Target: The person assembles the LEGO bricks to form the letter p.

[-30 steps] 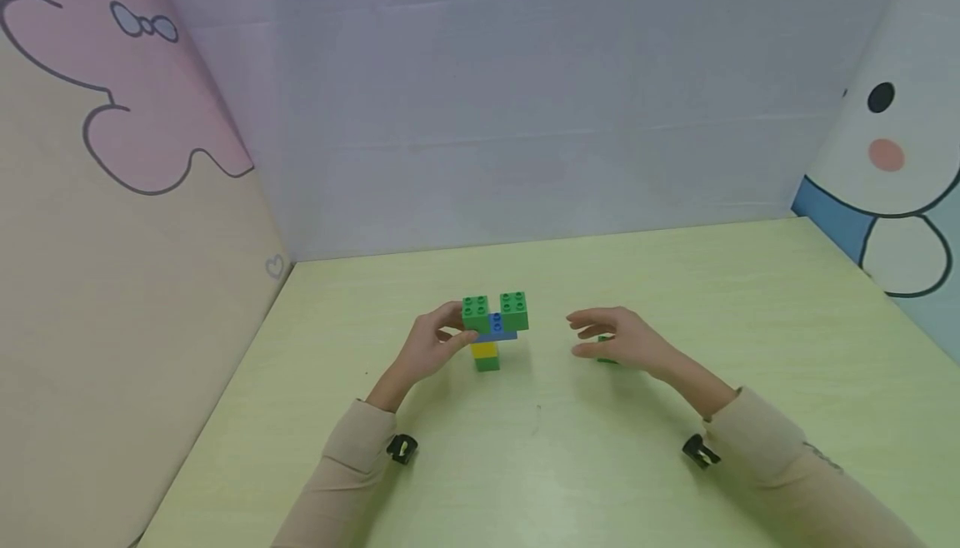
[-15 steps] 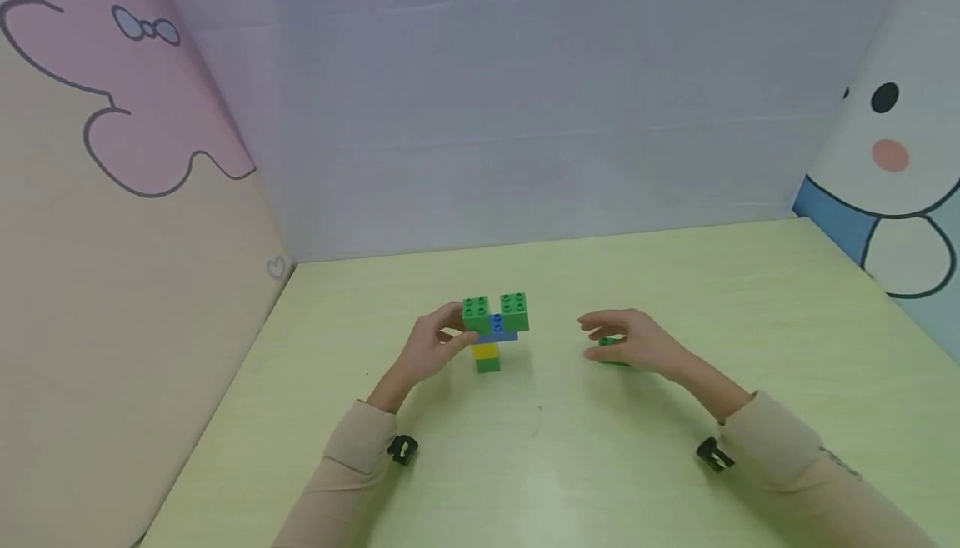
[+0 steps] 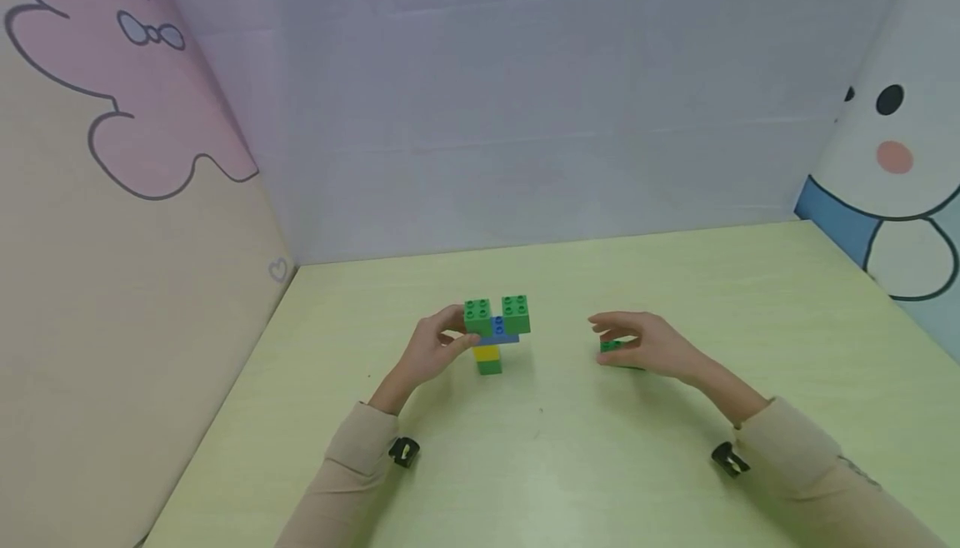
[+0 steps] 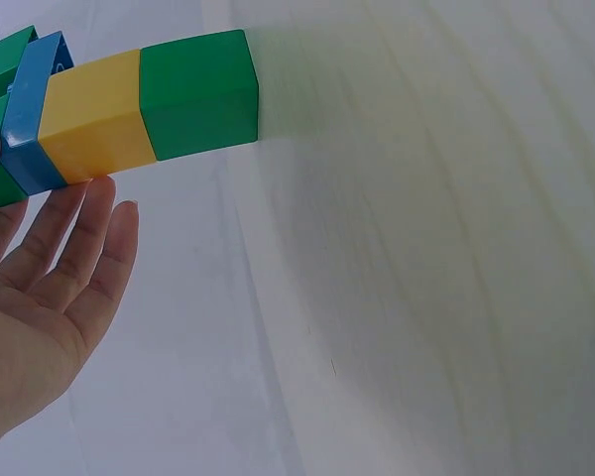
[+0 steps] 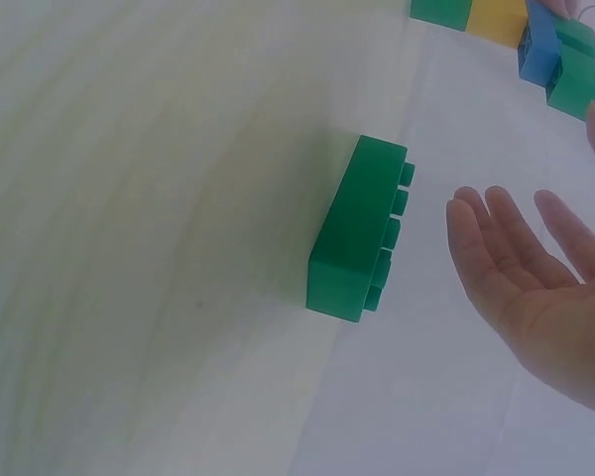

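A stack of toy building blocks stands upright on the table, with a green block [image 3: 490,367] at the bottom, a yellow block [image 4: 99,114] above it, then a blue block [image 3: 500,331] laid across. Two square green blocks [image 3: 516,315] sit side by side on the blue one, with a gap between them. My left hand [image 3: 435,348] holds the stack near its top left, thumb in front and fingers behind. To the right, my right hand [image 3: 645,346] hovers with fingers spread loosely, holding nothing. Below it lies a long green block [image 5: 357,233], studs up, partly hidden by the hand in the head view.
The pale yellow-green table [image 3: 525,465] stretches around both hands. A plain light wall [image 3: 480,115] closes off the back, and printed cartoon panels stand at the left and right. Black clips [image 3: 405,451] hang near both sleeves.
My right hand has drifted to the right over the long green block, uncovering more of its left end. My left hand and the stack have stayed where they were.
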`<state>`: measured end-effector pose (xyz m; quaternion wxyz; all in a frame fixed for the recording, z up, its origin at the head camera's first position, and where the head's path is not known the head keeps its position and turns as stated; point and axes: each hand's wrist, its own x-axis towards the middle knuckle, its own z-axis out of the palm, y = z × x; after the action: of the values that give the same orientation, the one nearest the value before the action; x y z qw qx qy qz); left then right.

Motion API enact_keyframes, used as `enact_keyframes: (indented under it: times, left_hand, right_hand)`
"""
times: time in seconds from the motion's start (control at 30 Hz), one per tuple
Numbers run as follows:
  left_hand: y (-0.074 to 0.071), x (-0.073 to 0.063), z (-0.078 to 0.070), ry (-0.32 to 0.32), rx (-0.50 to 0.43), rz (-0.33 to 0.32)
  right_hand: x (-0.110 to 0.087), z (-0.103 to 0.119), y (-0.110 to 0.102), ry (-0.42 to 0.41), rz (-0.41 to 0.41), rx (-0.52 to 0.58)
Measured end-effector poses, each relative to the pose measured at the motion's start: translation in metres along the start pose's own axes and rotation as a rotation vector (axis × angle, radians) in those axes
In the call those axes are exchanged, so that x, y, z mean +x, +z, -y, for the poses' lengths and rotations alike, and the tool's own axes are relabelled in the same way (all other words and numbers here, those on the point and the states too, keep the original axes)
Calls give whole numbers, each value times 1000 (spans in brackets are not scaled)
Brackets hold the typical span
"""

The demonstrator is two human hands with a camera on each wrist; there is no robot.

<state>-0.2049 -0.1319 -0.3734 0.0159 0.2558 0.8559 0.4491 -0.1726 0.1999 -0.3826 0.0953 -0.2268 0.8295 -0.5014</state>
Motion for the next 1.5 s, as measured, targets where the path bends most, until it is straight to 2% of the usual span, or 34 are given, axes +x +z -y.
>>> enact_keyframes:
  times: [0.13, 0.47, 0.7, 0.8, 1.03, 1.5]
  left_hand:
    - [5, 4, 21, -10, -14, -8]
    - [4, 3, 24, 5, -31, -3]
    - [-4, -4, -15, -9, -23, 14]
    - [-4, -5, -16, -5, -16, 13]
    - [4, 1, 18, -9, -31, -2]
    - [6, 4, 26, 5, -43, -7]
  right_hand:
    - [-4, -2, -3, -3, 0, 21]
    - [-10, -5, -10, -9, -1, -18]
    - [-13, -6, -13, -12, -35, -72]
    - [-16, -7, -15, -17, -49, -107]
    - [-20, -8, -19, -22, -65, -131]
    - [-23, -22, -27, 28, -60, -171]
